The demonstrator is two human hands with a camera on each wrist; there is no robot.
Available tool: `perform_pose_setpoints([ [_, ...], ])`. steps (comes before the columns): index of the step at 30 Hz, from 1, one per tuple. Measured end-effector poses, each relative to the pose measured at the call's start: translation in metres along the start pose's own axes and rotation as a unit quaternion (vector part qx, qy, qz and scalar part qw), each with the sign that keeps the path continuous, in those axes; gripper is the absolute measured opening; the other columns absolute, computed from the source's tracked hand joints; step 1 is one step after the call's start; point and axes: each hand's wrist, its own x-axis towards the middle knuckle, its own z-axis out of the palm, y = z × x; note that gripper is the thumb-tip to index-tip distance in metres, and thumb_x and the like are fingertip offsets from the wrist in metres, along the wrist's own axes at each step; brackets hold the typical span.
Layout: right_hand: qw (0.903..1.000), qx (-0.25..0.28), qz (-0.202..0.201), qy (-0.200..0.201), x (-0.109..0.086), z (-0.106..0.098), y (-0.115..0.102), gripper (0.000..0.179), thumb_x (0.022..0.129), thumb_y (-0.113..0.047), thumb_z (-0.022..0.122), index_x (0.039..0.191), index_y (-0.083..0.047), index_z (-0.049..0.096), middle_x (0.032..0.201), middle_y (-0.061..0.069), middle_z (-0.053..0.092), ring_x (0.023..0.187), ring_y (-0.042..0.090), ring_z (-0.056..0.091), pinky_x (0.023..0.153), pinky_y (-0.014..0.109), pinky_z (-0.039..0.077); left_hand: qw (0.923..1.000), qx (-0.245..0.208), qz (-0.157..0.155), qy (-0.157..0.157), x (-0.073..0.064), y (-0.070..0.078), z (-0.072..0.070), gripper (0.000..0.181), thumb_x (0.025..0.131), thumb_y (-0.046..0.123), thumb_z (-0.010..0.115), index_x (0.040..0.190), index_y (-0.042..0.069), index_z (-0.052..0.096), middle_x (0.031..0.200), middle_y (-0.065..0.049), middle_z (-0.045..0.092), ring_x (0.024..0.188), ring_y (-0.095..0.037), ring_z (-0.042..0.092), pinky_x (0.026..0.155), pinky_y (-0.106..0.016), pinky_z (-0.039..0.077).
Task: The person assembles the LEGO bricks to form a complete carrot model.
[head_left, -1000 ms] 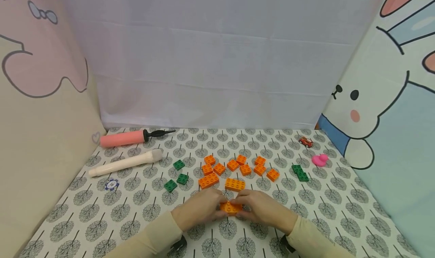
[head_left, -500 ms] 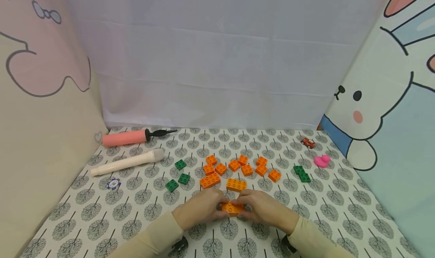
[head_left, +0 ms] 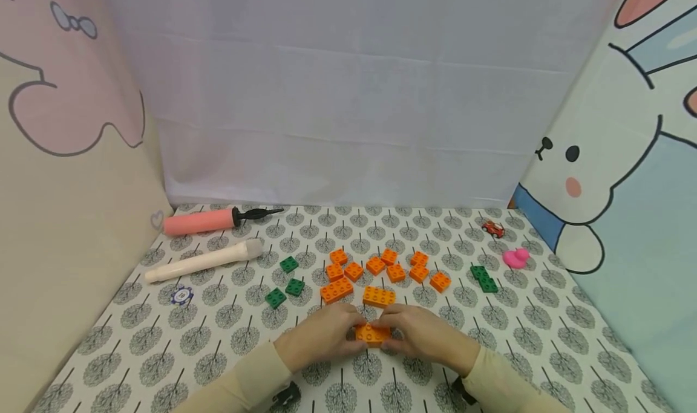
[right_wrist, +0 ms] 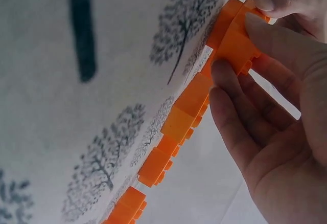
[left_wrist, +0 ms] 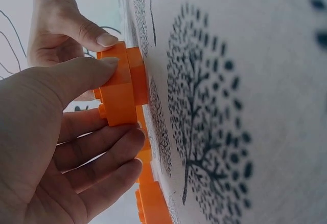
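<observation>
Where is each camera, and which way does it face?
Head: on the head, facing forward and down at the table; left hand, right hand, sleeves show.
Left wrist: on that wrist, facing the held orange blocks; both hands show.
Right wrist: on that wrist, facing the same blocks from the other side; both hands show.
The wrist views share blocks and hands.
</observation>
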Motion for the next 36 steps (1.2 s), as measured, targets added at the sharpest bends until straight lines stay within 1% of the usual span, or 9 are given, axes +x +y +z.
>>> perform_pose_setpoints([
  [3, 0.9999, 0.008, 0.011, -0.01, -0.001, -0.001, 0.002, 0.038, 0.091, -0.034, 0.071, 0.127, -0.02, 0.068, 0.12, -0.007, 0.067, 0.106, 0.008, 0.063, 0.092, 0.032, 0.055, 1.0, 0.002, 0.005, 0.004, 0.0, -0.001, 0.001, 0.038, 0.088, 0.039, 0.073, 0.117, 0.016, 0.072, 0.105, 0.004, 0.07, 0.089, -0.002, 0.06, 0.08, -0.019, 0.053],
  [6, 0.9994, 0.019, 0.03, -0.005, -0.001, -0.004, 0.006, 0.041, 0.096, -0.04, 0.065, 0.131, -0.019, 0.065, 0.123, -0.005, 0.067, 0.106, 0.011, 0.063, 0.092, 0.036, 0.055, 0.9999, 0.007, 0.009, 0.005, 0.0, -0.001, 0.002, 0.038, 0.088, 0.039, 0.073, 0.117, 0.016, 0.072, 0.105, 0.004, 0.07, 0.09, -0.003, 0.06, 0.08, -0.02, 0.054],
  [9, 0.9986, -0.005, 0.038, 0.036, 0.003, -0.009, 0.012, 0.041, 0.098, -0.037, 0.063, 0.131, -0.015, 0.065, 0.122, 0.002, 0.067, 0.107, 0.019, 0.064, 0.09, 0.042, 0.056, 0.9999, 0.014, 0.007, 0.005, -0.001, -0.001, 0.002, 0.039, 0.087, 0.04, 0.074, 0.117, 0.016, 0.072, 0.105, 0.003, 0.07, 0.091, -0.004, 0.061, 0.082, -0.021, 0.054],
  [12, 0.9948, -0.057, 0.04, 0.075, 0.01, -0.012, 0.019, 0.039, 0.095, -0.031, 0.067, 0.13, -0.011, 0.065, 0.12, 0.008, 0.067, 0.105, 0.025, 0.065, 0.088, 0.045, 0.056, 0.9999, 0.015, 0.0, 0.0, -0.001, -0.001, 0.002, 0.04, 0.087, 0.041, 0.074, 0.118, 0.016, 0.071, 0.108, 0.002, 0.07, 0.096, -0.007, 0.063, 0.087, -0.024, 0.054],
  [13, 0.9933, -0.072, 0.041, 0.08, 0.013, -0.013, 0.022, 0.04, 0.094, -0.03, 0.069, 0.129, -0.01, 0.065, 0.12, 0.01, 0.067, 0.104, 0.026, 0.066, 0.087, 0.045, 0.057, 0.9999, 0.014, -0.003, -0.002, -0.001, 0.0, 0.002, 0.04, 0.087, 0.042, 0.073, 0.119, 0.017, 0.071, 0.11, 0.002, 0.07, 0.098, -0.008, 0.063, 0.088, -0.025, 0.054],
  [16, 0.9923, -0.088, 0.053, 0.07, 0.019, -0.012, 0.028, 0.043, 0.091, -0.028, 0.073, 0.129, -0.01, 0.064, 0.12, 0.01, 0.067, 0.102, 0.026, 0.066, 0.086, 0.043, 0.057, 0.9998, 0.011, -0.01, -0.011, 0.0, 0.001, 0.002, 0.041, 0.087, 0.043, 0.073, 0.12, 0.018, 0.07, 0.114, 0.002, 0.069, 0.102, -0.009, 0.063, 0.092, -0.027, 0.054],
  [22, 0.9944, -0.072, 0.067, 0.038, 0.027, -0.006, 0.035, 0.045, 0.09, -0.029, 0.073, 0.13, -0.011, 0.064, 0.12, 0.01, 0.067, 0.104, 0.026, 0.066, 0.087, 0.044, 0.057, 0.9998, 0.012, -0.015, -0.009, 0.0, 0.002, 0.002, 0.041, 0.087, 0.044, 0.072, 0.12, 0.019, 0.07, 0.114, 0.003, 0.069, 0.103, -0.009, 0.063, 0.092, -0.027, 0.054],
  [27, 0.9943, -0.077, 0.063, 0.039, 0.03, -0.004, 0.038, 0.045, 0.09, -0.027, 0.073, 0.13, -0.01, 0.063, 0.121, 0.01, 0.067, 0.106, 0.027, 0.065, 0.09, 0.045, 0.056, 0.9998, 0.019, -0.011, -0.003, 0.0, 0.003, 0.002, 0.041, 0.088, 0.043, 0.072, 0.121, 0.019, 0.07, 0.115, 0.002, 0.069, 0.104, -0.01, 0.063, 0.093, -0.027, 0.054],
  [36, 0.9954, -0.068, 0.053, 0.042, 0.031, -0.004, 0.041, 0.042, 0.092, -0.028, 0.071, 0.129, -0.01, 0.064, 0.12, 0.009, 0.068, 0.104, 0.025, 0.066, 0.089, 0.044, 0.056, 0.9995, 0.029, -0.014, -0.004, 0.0, 0.002, 0.001, 0.041, 0.088, 0.044, 0.072, 0.121, 0.018, 0.07, 0.116, 0.002, 0.069, 0.104, -0.01, 0.064, 0.093, -0.027, 0.054],
])
